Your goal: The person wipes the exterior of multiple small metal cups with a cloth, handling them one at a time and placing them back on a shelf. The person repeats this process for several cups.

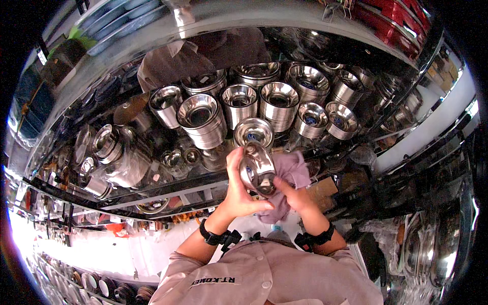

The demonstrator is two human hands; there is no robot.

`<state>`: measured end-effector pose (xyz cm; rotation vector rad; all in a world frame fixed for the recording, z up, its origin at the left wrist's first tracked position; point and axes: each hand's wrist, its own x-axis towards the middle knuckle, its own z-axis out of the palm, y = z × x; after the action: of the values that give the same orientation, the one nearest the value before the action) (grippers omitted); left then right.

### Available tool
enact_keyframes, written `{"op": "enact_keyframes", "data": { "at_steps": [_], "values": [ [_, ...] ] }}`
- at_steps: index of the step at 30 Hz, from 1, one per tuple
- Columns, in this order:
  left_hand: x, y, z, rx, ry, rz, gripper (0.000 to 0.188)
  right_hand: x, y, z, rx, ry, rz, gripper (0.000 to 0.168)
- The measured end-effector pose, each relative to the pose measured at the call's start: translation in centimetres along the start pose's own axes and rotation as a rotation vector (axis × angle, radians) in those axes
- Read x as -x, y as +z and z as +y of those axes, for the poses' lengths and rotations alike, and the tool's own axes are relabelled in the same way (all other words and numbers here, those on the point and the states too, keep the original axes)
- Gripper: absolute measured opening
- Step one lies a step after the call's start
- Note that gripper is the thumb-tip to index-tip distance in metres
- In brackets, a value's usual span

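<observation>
A shiny stainless steel bowl (259, 169) is tilted on its side in front of me, with a blue sticker inside it. My left hand (237, 192) grips its left side, fingers up along the rim and thumb spread below. On the right, my right hand (295, 195) holds a mauve cloth (293, 167) against the bowl, its fingers touching the lower right wall. The cloth hangs down below the bowl and partly behind my right hand. Just beyond, another steel bowl (254, 131) with a blue sticker sits on the dark shelf, partly hidden by the held one.
Stacks of steel bowls (202, 122) crowd the shelf (164, 198), with more small bowls (310, 120) at right. Plastic-wrapped metalware (129, 164) stands at left. A glossy curved shelf edge (236, 28) spans overhead. Large metal dishes (431, 248) are at lower right.
</observation>
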<state>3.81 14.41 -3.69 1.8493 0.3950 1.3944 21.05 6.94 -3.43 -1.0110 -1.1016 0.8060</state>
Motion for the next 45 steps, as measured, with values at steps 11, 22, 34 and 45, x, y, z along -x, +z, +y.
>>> {"op": "enact_keyframes", "data": {
  "at_steps": [11, 22, 34, 45],
  "values": [
    [-4.7, -1.6, 2.5, -0.496, 0.037, -0.116, 0.144, -2.1, -2.0, 2.4, -0.285, 0.422, 0.170, 0.038],
    [-7.5, -1.9, -1.1, -0.458, -0.160, -0.025, 0.142, -5.2, -2.2, 1.7, 0.154, 0.055, 0.085, 0.041],
    [-8.1, 0.0, -4.0, -0.660, -0.239, 0.021, 0.123, -6.6, -8.0, 2.4, 0.134, 0.121, 0.149, 0.032],
    [-9.6, 2.7, -2.3, -0.880, -0.040, -0.058, 0.094, -7.3, -12.9, 5.8, 0.093, 0.107, 0.178, 0.040]
  ]
}}
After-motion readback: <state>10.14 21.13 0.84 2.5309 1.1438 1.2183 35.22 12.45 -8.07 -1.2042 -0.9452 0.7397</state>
